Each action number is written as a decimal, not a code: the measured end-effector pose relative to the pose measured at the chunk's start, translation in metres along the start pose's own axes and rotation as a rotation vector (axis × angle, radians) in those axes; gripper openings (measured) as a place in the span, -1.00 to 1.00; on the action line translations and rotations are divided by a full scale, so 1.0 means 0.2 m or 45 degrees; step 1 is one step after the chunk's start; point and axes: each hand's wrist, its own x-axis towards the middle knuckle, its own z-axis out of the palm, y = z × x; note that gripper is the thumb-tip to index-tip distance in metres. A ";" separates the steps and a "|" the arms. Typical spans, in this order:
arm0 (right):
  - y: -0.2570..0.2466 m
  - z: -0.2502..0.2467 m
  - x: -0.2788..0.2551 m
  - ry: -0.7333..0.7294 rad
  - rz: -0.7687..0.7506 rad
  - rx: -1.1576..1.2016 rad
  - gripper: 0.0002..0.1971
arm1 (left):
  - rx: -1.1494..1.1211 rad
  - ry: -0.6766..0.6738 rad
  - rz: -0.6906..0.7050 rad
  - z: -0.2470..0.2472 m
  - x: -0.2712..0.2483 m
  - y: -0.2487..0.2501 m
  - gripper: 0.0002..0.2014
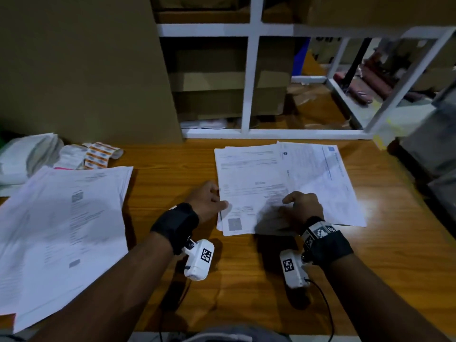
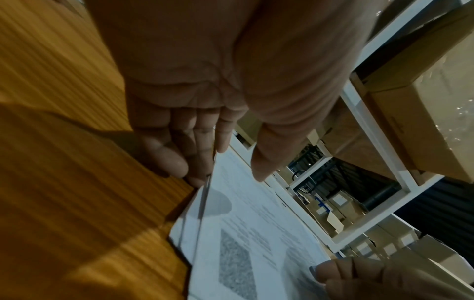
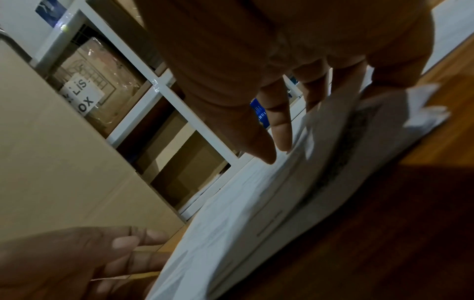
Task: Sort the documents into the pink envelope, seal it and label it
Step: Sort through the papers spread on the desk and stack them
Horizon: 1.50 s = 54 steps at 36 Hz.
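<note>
Fingertips of left hand (image 1: pixel 208 197) behind documents (image 1: pixel 249 183)

A stack of papers (image 1: pixel 249 183) lay on the table (image 1: pixel 246 280), right of centre; loose sheets (image 1: pixel 325 183) lay just right of it, partly underneath; a second pile (image 1: pixel 61 230) sat well apart at left; shelves (image 1: pixel 251 77) stood behind.
</note>
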 end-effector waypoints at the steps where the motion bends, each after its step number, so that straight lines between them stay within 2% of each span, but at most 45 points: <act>1: 0.00 0.00 0.00 -0.015 -0.022 0.020 -0.84 | -0.003 0.019 -0.023 0.00 0.00 -0.01 -0.52; 6: 0.00 0.00 -0.01 -0.066 -0.119 0.067 -0.83 | -0.138 0.065 -0.138 -0.01 0.01 -0.10 -0.43; 8: -0.02 0.01 -0.02 -0.074 -0.142 0.103 -0.81 | -0.178 0.064 -0.154 -0.01 0.00 -0.10 -0.56; 10: -0.05 0.02 -0.04 -0.102 -0.170 0.132 -0.83 | -0.178 0.011 -0.116 -0.01 -0.02 -0.08 -0.71; 13: -0.09 0.06 -0.10 -0.179 -0.245 0.190 -0.84 | -0.106 -0.050 -0.025 -0.02 -0.07 -0.11 -0.68; 15: -0.13 0.09 -0.14 -0.203 -0.315 0.204 -0.83 | -0.040 -0.021 0.035 -0.06 -0.10 -0.13 -0.64; 18: -0.18 0.09 -0.19 -0.157 -0.395 0.117 -0.88 | 0.096 0.073 0.078 -0.20 -0.14 -0.17 -0.57; 20: -0.21 0.09 -0.22 -0.005 -0.456 0.041 -0.89 | 0.228 0.124 0.119 -0.32 -0.19 -0.18 -0.55; 22: -0.28 0.07 -0.27 0.213 -0.626 -0.021 -0.81 | 0.440 0.176 0.159 -0.46 -0.23 -0.19 -0.55; 24: -0.38 0.05 -0.34 0.329 -0.879 0.005 -0.62 | 0.685 0.202 0.180 -0.58 -0.26 -0.17 -0.55; 27: -0.59 0.00 -0.41 0.323 -1.208 -0.113 -0.30 | 0.901 0.178 0.237 -0.73 -0.31 -0.12 -0.63; 29: -0.73 -0.02 -0.45 0.261 -1.283 -0.311 -0.20 | 0.992 0.158 0.343 -0.81 -0.33 -0.07 -0.70; 31: -0.85 -0.03 -0.44 0.170 -1.261 -0.456 -0.24 | 1.005 0.207 0.458 -0.87 -0.36 -0.03 -0.75; 33: -0.92 -0.03 -0.40 0.059 -1.200 -0.505 -0.46 | 0.876 0.366 0.565 -0.91 -0.37 -0.01 -0.78; 34: -0.94 -0.03 -0.37 0.017 -1.164 -0.472 -0.56 | 0.760 0.492 0.616 -0.92 -0.38 -0.01 -0.77; 36: -0.92 -0.03 -0.30 0.012 -1.091 -0.292 -0.66 | 0.456 0.737 0.652 -0.95 -0.38 -0.04 -0.71; 37: -0.90 -0.04 -0.27 0.032 -1.060 -0.169 -0.66 | 0.317 0.821 0.621 -0.97 -0.39 -0.07 -0.65; 39: -0.84 -0.06 -0.22 0.051 -0.996 0.118 -0.63 | 0.177 0.916 0.447 -0.97 -0.38 -0.16 -0.52; 41: -0.76 -0.06 -0.19 0.068 -0.918 0.324 -0.60 | 0.018 0.836 0.249 -0.95 -0.36 -0.27 -0.41; 43: -0.69 -0.03 -0.18 0.062 -0.846 0.420 -0.56 | -0.330 0.601 0.136 -0.87 -0.35 -0.33 -0.38; 45: -0.63 0.04 -0.17 0.036 -0.812 0.449 -0.53 | -0.529 0.403 0.078 -0.75 -0.33 -0.37 -0.52; 47: -0.57 0.12 -0.17 0.005 -0.774 0.499 -0.55 | -0.649 0.302 0.130 -0.63 -0.30 -0.40 -0.63; 49: -0.54 0.17 -0.19 0.036 -0.750 0.492 -0.60 | -0.755 0.287 0.193 -0.55 -0.28 -0.43 -0.73; 52: -0.50 0.19 -0.22 0.130 -0.635 0.444 -0.79 | -0.801 0.333 0.164 -0.49 -0.25 -0.47 -0.72; 54: -0.46 0.20 -0.24 0.206 -0.598 0.381 -0.76 | -0.848 0.346 0.121 -0.48 -0.25 -0.47 -0.73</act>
